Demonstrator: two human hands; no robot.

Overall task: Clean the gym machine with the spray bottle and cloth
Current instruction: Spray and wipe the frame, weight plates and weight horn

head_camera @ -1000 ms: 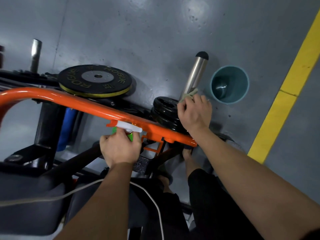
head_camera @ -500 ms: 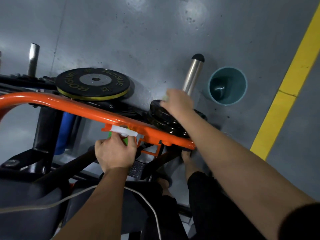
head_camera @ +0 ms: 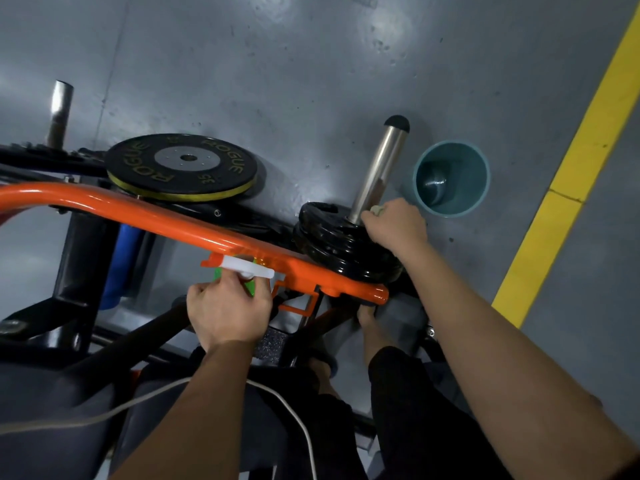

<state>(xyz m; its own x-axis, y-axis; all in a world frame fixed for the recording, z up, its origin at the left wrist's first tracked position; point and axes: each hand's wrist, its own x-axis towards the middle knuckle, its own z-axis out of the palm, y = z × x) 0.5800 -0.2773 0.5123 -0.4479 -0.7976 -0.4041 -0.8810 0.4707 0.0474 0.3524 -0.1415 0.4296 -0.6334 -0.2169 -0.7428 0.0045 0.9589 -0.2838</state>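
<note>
Crossing the grey floor (head_camera: 277, 64) is a yellow stripe (head_camera: 568, 188); left hand (head_camera: 228, 313) grips spray bottle (head_camera: 247, 271), right hand (head_camera: 394, 223) clutches cloth (head_camera: 376, 210).

Nearly all swallowed by the right hand (head_camera: 394, 226): the cloth (head_camera: 377, 210), bar one pale corner. Masked by the left hand (head_camera: 228, 313): the body of the spray bottle (head_camera: 247, 271). Cut off at the left edge: orange bar (head_camera: 138, 216), white cable (head_camera: 301, 426). Partly covered by that bar: black plates (head_camera: 332, 244).
</note>
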